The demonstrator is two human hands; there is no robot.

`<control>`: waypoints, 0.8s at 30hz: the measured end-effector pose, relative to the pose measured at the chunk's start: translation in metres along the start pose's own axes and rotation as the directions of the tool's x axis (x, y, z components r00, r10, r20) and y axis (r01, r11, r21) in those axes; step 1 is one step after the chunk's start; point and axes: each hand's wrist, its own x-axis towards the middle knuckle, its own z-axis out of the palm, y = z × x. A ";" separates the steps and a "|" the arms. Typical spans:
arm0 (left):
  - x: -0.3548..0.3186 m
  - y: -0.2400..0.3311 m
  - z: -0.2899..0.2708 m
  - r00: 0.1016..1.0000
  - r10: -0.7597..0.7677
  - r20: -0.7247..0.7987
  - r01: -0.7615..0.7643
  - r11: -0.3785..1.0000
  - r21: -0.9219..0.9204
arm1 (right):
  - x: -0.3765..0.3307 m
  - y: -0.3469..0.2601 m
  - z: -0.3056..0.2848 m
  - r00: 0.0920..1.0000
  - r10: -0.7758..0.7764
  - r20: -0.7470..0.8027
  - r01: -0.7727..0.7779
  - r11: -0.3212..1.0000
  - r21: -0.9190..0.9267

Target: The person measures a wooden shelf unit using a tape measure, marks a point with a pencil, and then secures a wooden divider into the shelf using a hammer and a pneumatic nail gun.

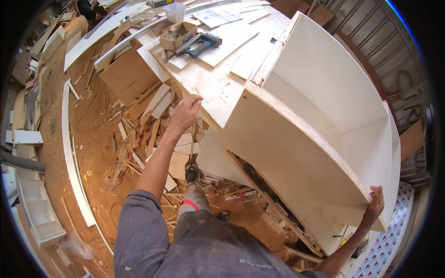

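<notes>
A large white open-topped cabinet box [296, 148] with raw board edges rests tilted at the workbench, its open side facing up. At its near right end my right hand [376, 204] holds the panel edge, with the fingertips pointing up. My left hand [185, 113] is over the left edge of the white workbench [213, 95], left of the box's corner. Its fingers are curled, and whatever they may hold is hidden. Farther along the bench lies a blue and black nail gun [201, 44], beside an open cardboard box [178, 34].
Wood offcuts [157, 104] and scraps litter the brown floor around my feet. A long white strip [76, 162] lies at left, near a white shelf unit [39, 208]. On the bench are a clear plastic tub [175, 12], paper sheets [217, 17] and loose boards. Corrugated metal [371, 32] stands at right.
</notes>
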 end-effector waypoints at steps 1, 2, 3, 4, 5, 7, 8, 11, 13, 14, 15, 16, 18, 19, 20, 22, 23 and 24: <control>0.023 -0.004 0.006 1.000 0.002 0.009 -0.002 1.000 0.017 | 0.000 0.004 -0.007 1.000 0.005 0.017 -0.005 1.000 -0.025; 0.049 -0.011 0.013 1.000 0.008 0.015 -0.008 0.999 0.035 | 0.001 0.007 -0.010 0.998 0.028 0.062 -0.027 1.000 -0.016; 0.077 -0.022 0.020 0.999 0.019 0.025 -0.020 0.999 0.043 | 0.002 0.005 -0.014 0.994 0.051 0.097 -0.050 0.999 -0.016; 0.102 -0.043 0.029 0.995 0.097 -0.002 -0.097 0.993 0.065 | 0.009 0.006 -0.016 0.989 0.055 0.136 -0.054 0.998 -0.011; 0.126 -0.061 0.035 0.994 0.105 -0.009 -0.104 0.989 0.105 | 0.016 0.009 -0.022 0.983 0.068 0.168 -0.066 0.998 -0.018; 0.161 -0.094 0.045 0.992 0.122 -0.004 -0.120 0.975 0.186 | 0.025 -0.013 -0.017 0.983 0.079 0.169 -0.068 0.995 -0.070; 0.171 -0.115 0.048 0.987 0.155 -0.043 -0.140 0.957 0.254 | 0.038 -0.031 -0.008 0.988 0.063 0.142 -0.046 0.992 -0.115; 0.189 -0.120 0.050 0.982 0.188 0.015 -0.185 0.950 0.250 | 0.084 -0.138 0.033 0.996 -0.033 0.084 0.054 0.965 -0.259; 0.194 -0.119 0.044 0.986 0.167 0.017 -0.166 0.958 0.234 | 0.128 -0.239 0.100 0.985 -0.136 0.103 0.157 0.960 -0.234; 0.199 -0.119 0.045 0.988 0.155 0.018 -0.155 0.963 0.219 | 0.150 -0.286 0.143 0.961 -0.250 0.120 0.274 0.921 -0.278; 0.206 -0.124 0.043 0.986 0.168 -0.007 -0.164 0.968 0.190 | 0.177 -0.332 0.187 0.911 -0.337 0.237 0.396 0.874 -0.280; 0.205 -0.129 0.045 0.985 0.169 -0.024 -0.164 0.974 0.154 | 0.194 -0.381 0.240 0.861 -0.373 0.345 0.468 0.847 -0.253; 0.207 -0.131 0.037 0.989 0.145 -0.043 -0.138 0.983 0.120 | 0.235 -0.460 0.349 0.664 -0.505 0.552 0.667 0.734 -0.131; 0.209 -0.137 0.034 0.991 0.127 -0.048 -0.122 0.988 0.100 | 0.235 -0.502 0.409 0.591 -0.549 0.591 0.719 0.691 -0.077; 0.210 -0.142 0.031 0.992 0.111 -0.057 -0.107 0.991 0.077 | 0.238 -0.541 0.462 0.512 -0.591 0.623 0.767 0.642 -0.021; 0.208 -0.134 0.043 0.989 0.143 -0.032 -0.144 0.989 -0.038 | 0.280 -0.538 0.522 0.492 -0.634 0.597 0.840 0.527 -0.132; 0.206 -0.137 0.043 0.990 0.137 -0.033 -0.139 0.988 -0.067 | 0.297 -0.525 0.558 0.554 -0.601 0.577 0.796 0.586 -0.154; 0.211 -0.141 0.042 0.992 0.114 -0.059 -0.118 0.991 -0.069 | 0.321 -0.481 0.613 0.605 -0.575 0.551 0.742 0.658 -0.128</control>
